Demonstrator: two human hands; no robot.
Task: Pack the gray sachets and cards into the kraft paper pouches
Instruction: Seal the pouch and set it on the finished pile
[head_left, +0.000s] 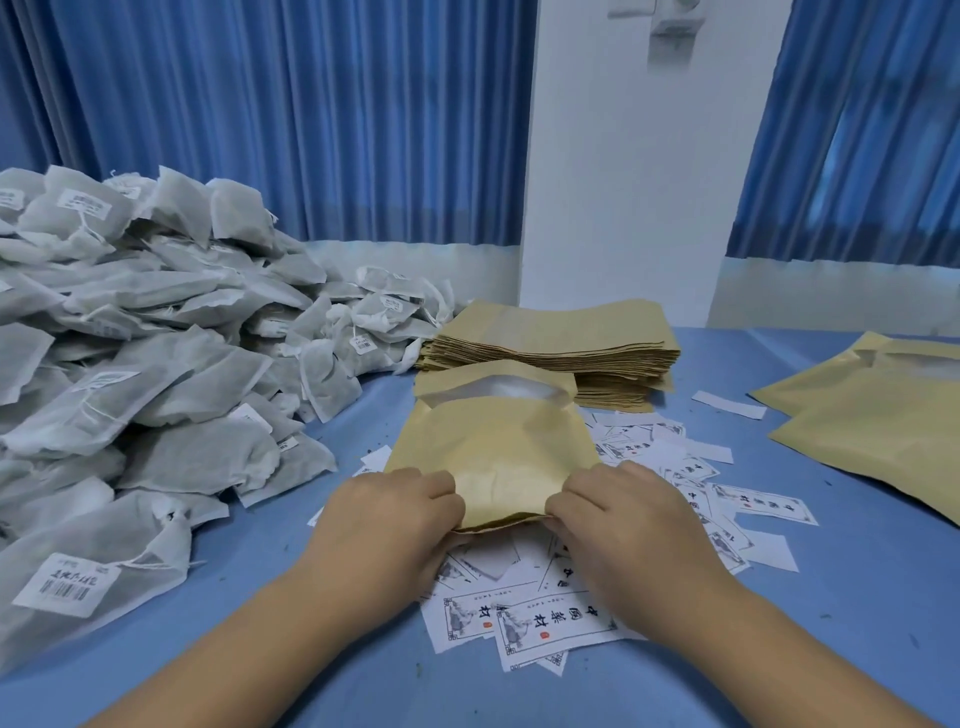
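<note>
1. Fingers (441, 493) of the left hand (395, 512) were curled and pinched the near edge of a kraft pouch (493, 447). The right hand (623, 514) pinched the same edge just beside it.
2. That pouch lay near the middle of the tabletop (831, 597), on top of the scattered cards (550, 623), with its window end toward the far edge.
3. Gray sachets (156, 364) were heaped along the left edge. A stack of empty pouches (561, 338) sat toward the far edge, and more pouches (872, 426) lay at the right edge.
4. The step looked like opening the pouch mouth; whether the 2 layers had parted could not be told.
5. To do it well, each pinch would need to catch only 1 layer, rubbing the paper until the layers slipped.
6. A gentle, even pull apart would likely spare the seams, and a wide mouth would let a card and sachets slide in without creasing.
</note>
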